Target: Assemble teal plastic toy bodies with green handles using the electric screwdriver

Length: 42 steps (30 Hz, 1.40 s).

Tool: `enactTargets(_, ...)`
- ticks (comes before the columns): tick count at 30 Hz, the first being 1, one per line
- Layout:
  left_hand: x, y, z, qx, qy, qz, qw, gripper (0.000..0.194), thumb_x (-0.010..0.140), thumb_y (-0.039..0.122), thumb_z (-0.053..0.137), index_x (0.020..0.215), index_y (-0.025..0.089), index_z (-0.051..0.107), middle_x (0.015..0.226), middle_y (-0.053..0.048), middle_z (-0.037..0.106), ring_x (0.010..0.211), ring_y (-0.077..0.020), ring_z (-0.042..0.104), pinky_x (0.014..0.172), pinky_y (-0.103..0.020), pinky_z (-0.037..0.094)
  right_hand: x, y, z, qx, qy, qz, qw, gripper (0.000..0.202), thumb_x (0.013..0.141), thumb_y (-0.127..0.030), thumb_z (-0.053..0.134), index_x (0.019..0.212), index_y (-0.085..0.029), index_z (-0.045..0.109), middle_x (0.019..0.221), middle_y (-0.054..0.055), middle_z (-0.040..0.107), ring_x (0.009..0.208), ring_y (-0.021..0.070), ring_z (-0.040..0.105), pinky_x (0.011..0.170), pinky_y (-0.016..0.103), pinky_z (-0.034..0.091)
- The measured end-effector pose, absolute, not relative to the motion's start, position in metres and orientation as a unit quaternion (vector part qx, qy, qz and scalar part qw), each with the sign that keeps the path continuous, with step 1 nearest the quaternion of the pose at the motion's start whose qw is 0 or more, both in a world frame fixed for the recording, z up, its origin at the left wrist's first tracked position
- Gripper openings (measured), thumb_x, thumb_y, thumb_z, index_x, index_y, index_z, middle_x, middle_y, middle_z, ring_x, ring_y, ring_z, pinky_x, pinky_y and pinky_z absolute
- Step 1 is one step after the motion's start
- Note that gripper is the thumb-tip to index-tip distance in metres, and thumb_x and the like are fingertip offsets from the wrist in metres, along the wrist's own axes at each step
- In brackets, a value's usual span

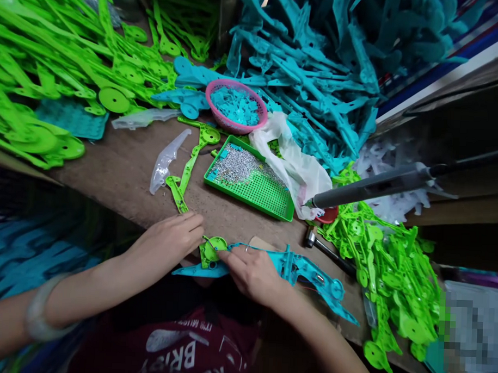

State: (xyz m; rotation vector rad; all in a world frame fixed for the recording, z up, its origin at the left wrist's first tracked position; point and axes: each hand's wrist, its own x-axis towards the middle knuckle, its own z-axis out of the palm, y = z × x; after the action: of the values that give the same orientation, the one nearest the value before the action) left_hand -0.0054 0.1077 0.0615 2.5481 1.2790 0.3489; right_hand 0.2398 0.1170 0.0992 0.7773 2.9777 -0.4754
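Observation:
Across the near table edge lies a long blue plastic part [311,267], with a green plastic part [214,249] with a round end resting on its left portion. My left hand [177,235] is closed, its fingertips pinching at the left edge of the green part. The fingers of my right hand [254,271] wrap over the blue part, and their tips touch the right side of the green round end. Anything small between the fingertips is hidden. Just beyond my left hand lies another long green part [188,171], beside a clear plastic piece [168,161].
A green tray [269,195] holds many small metal screws. Behind it stands a pink basket [235,126] of small blue pieces. A grey power screwdriver [367,185] hangs at right, above a hammer [328,249]. Green piles [393,278] and a blue pile [309,85] surround the work area.

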Motion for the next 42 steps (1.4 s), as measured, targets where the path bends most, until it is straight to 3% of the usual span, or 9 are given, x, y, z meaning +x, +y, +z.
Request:
enactTargets(10,-0.008,0.107,0.060,0.851,0.463,0.164,0.185,0.022,0.100,0.021,0.048,0.083,0.017,0.061,0.087,-0.005,0.059,0.087,-0.0223,0.057,0.079,-0.037,0.045,0.246,0.135,0.100,0.269,0.954,-0.124,0.037,0.025,0.097,-0.021,0.053,0.120,-0.018,0.061,0.087,0.003,0.065,0.066,0.0138,0.049,0.057,0.030,0.028)
enactTargets(29,-0.004,0.124,0.077,0.863,0.477,0.063,0.155,0.021,0.092,0.023,0.061,0.072,0.020,0.058,0.081,-0.003,0.059,0.084,-0.0238,0.059,0.071,-0.034,0.043,0.254,0.135,0.089,0.230,0.962,-0.150,0.005,0.029,0.098,-0.024,0.051,0.125,-0.016,0.057,0.089,0.005,0.065,0.075,0.0154,0.056,0.064,0.029,0.037)
enactTargets(35,-0.005,0.122,0.075,0.863,0.481,0.054,0.149,0.021,0.094,0.025,0.059,0.074,0.019,0.058,0.083,-0.004,0.059,0.086,-0.0251,0.060,0.072,-0.036,0.044,0.262,0.131,0.089,0.237,0.962,-0.133,-0.021,0.020,0.100,-0.025,0.049,0.111,-0.015,0.062,0.085,0.005,0.065,0.077,0.0167,0.054,0.069,0.031,0.039)
enactTargets(38,-0.007,0.118,0.072,0.853,0.490,0.073,0.165,0.022,0.096,0.026,0.056,0.075,0.018,0.058,0.083,-0.004,0.057,0.084,-0.0239,0.060,0.072,-0.036,0.045,0.262,0.130,0.087,0.241,0.964,-0.112,-0.016,0.028,0.099,-0.033,0.054,0.118,-0.015,0.061,0.086,0.005,0.065,0.078,0.0170,0.054,0.065,0.030,0.036)
enactTargets(42,-0.013,0.115,0.067,0.841,0.485,0.116,0.209,0.023,0.100,0.029,0.050,0.083,0.018,0.061,0.086,-0.004,0.060,0.084,-0.0213,0.059,0.075,-0.035,0.046,0.260,0.130,0.085,0.243,0.964,-0.110,-0.021,0.033,0.098,-0.032,0.056,0.128,-0.018,0.058,0.088,0.004,0.065,0.076,0.0164,0.054,0.063,0.030,0.035)
